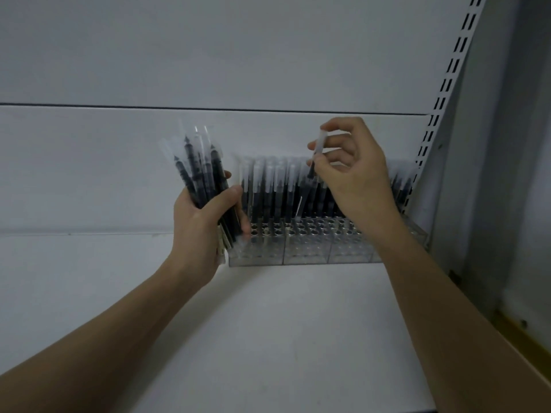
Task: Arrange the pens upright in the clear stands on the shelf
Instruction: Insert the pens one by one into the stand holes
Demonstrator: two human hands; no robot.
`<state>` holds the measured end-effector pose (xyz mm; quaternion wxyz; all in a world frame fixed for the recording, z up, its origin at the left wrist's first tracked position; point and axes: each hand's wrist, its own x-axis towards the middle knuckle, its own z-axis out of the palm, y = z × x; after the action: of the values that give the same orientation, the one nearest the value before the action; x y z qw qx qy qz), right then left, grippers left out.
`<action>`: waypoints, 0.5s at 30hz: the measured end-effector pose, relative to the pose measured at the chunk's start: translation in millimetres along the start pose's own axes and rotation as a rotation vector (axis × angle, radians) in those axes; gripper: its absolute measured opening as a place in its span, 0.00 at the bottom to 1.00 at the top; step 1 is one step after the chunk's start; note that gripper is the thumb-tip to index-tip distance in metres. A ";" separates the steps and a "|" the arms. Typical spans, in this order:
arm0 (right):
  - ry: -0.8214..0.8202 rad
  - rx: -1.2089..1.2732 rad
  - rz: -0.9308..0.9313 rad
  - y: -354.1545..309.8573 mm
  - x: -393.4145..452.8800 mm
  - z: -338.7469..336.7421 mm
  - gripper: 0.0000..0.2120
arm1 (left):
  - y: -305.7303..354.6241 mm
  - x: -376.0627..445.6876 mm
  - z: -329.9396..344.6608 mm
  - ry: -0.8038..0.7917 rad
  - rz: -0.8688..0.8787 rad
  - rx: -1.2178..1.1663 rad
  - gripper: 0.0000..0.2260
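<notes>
The clear stands (301, 248) sit in a row at the back of the white shelf (268, 323), against the rear panel. Their back rows are already filled with upright pens (268, 186) — capped, dark-barrelled — while the front rows of holes show empty, so the job looks roughly half done. The left hand (202, 231) grips a thick bundle of pens (198, 171) just beside the left end of the stands; that supply (a dozen or so, hard to count) is what remains to place. The right hand (354, 174) pinches a single pen (313, 171) near its cap, fingers curled, holding it tilted above the middle holes — not yet seated, as far as I can judge.
</notes>
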<state>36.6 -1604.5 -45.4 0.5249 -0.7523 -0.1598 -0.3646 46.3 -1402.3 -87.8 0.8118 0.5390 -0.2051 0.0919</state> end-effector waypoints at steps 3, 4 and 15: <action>0.007 -0.029 0.040 -0.4 1.2 -5.7 0.13 | -0.4 -0.4 0.1 -0.007 0.001 0.004 0.06; -0.018 -0.057 0.060 -0.1 1.4 -6.3 0.12 | 0.2 -0.1 0.4 -0.007 0.003 0.007 0.05; -0.209 -0.264 0.139 3.4 -4.5 -2.5 0.06 | -0.1 -4.8 3.6 -0.071 -0.005 0.037 0.03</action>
<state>34.7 -1607.5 -50.4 0.4259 -0.8578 -0.1116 -0.2650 41.1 -1405.2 -88.8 0.7941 0.5574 -0.2307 0.0745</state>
